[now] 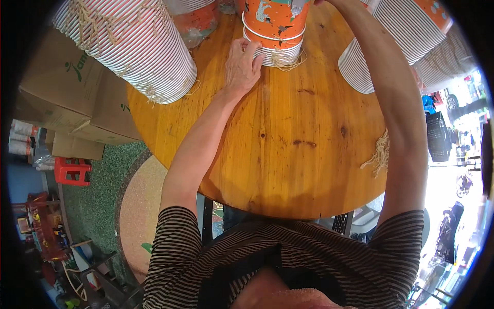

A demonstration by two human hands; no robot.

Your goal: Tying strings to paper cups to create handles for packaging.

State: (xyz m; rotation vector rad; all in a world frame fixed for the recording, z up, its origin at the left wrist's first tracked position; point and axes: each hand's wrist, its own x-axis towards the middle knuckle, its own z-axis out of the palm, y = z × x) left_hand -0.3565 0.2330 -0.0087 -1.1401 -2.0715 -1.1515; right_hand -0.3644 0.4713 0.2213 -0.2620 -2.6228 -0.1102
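Observation:
An upside-down stack of orange printed paper buckets, white rims downward, stands at the far middle of the round wooden table. My left hand is at the left of its lower rims, fingers bent and closed against the edge of a bucket. Loose beige cord handles curl out around the bottom rims. My right arm reaches far forward past the stack's right side. Only a bit of my right hand shows at the top edge, near the upper part of the stack; its fingers are hidden.
A tall leaning stack of white-rimmed buckets with cords stands at the left, another bucket stack at the right. A cord bundle lies by my right forearm. Cardboard boxes and a red stool are beyond the table's left edge.

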